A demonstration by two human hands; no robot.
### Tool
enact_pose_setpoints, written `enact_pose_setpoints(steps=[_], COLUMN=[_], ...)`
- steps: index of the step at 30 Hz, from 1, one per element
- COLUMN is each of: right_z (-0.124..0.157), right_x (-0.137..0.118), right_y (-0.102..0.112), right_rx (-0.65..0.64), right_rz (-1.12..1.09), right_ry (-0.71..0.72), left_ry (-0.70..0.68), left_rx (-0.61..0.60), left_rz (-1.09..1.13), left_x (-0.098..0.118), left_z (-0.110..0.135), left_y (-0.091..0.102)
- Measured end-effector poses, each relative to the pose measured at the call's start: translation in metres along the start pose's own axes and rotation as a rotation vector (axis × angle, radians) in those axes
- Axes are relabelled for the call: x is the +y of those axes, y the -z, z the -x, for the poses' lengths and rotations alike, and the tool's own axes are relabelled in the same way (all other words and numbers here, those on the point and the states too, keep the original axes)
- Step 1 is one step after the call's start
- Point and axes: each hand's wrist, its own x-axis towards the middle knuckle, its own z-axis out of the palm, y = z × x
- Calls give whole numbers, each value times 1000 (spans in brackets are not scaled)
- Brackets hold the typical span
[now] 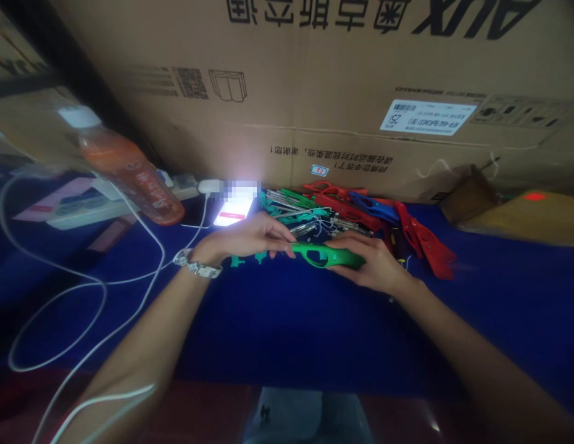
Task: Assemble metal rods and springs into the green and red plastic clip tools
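the bright green handle (334, 253) is long and slim, with an oval opening toward its left end and a thicker, rounded body to the right. it runs crosswise, nearly level, its narrow tip at the fingertips of the left hand (250, 237), its thick end clasped in the right hand (377, 262).
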Motion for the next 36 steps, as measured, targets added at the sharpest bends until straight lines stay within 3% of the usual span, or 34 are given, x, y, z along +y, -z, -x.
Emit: enact_pose_setpoints(steps=[10,28,36], right_z=[-2,-2,-3], right_x=[-6,-5,-8], right_y=[-4,-8,-9], right_rx=[4,-41,-72], right_rz=[193,20,143], right_ry=[-1,-83,-99], left_ry=[42,138,120], left_rx=[25,-23,-55], left_rz=[-17,-101,-124], left_x=[0,14,11], left_z=[-1,7,7], left_y=[0,7,9])
